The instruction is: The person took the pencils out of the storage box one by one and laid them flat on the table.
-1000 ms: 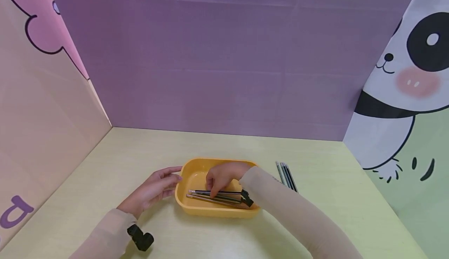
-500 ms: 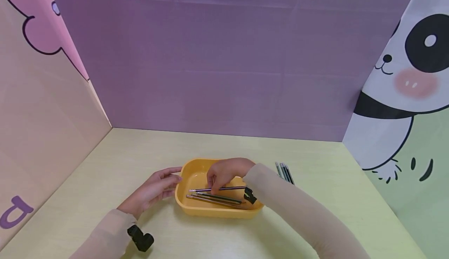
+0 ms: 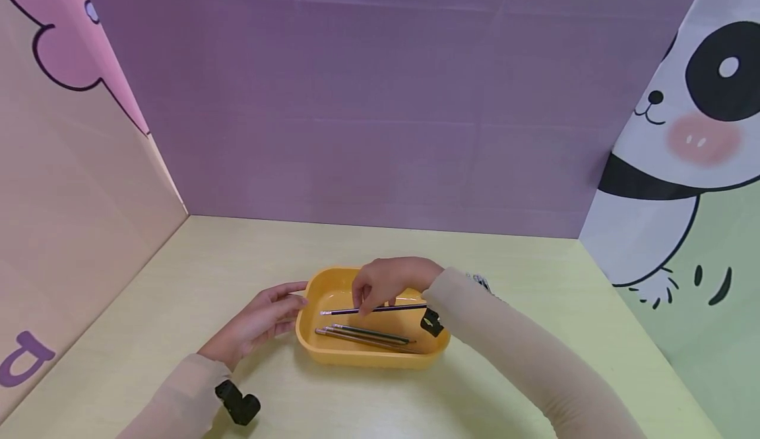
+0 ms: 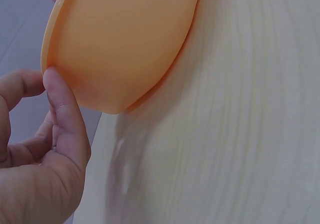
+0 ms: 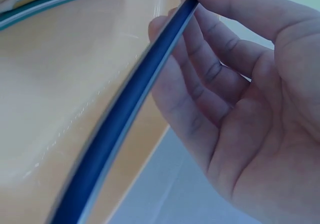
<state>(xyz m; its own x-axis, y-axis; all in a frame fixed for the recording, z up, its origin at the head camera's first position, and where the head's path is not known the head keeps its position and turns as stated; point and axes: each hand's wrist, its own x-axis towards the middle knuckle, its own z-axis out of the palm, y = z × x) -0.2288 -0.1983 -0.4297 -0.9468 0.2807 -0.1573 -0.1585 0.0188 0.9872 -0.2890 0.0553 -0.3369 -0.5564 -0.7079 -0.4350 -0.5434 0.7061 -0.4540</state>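
Note:
A yellow plastic basket-like tray (image 3: 380,358) stands on the table. My right hand (image 3: 386,282) is over it and pinches a dark blue pencil (image 3: 394,308) between thumb and fingers; its pale eraser end points left. Close up in the right wrist view, the pencil (image 5: 125,104) runs down from the fingertips, the other fingers loosely bent. Several pencils (image 3: 368,338) lie side by side on the tray's bottom, near its front wall. At the tray's left end my left hand (image 3: 261,320) pinches the rim; in the left wrist view the thumb (image 4: 65,109) presses it with the index finger opposite.
To the right of the tray, more pencils (image 3: 478,280) lie on the table (image 3: 237,247), mostly hidden behind the right sleeve. A purple backdrop (image 3: 380,96) closes off the back, with printed panels on the left and right sides.
My right hand has lifted the dark blue pencil off the others and moved it slightly back, away from them. The left hand has stayed at the tray's rim.

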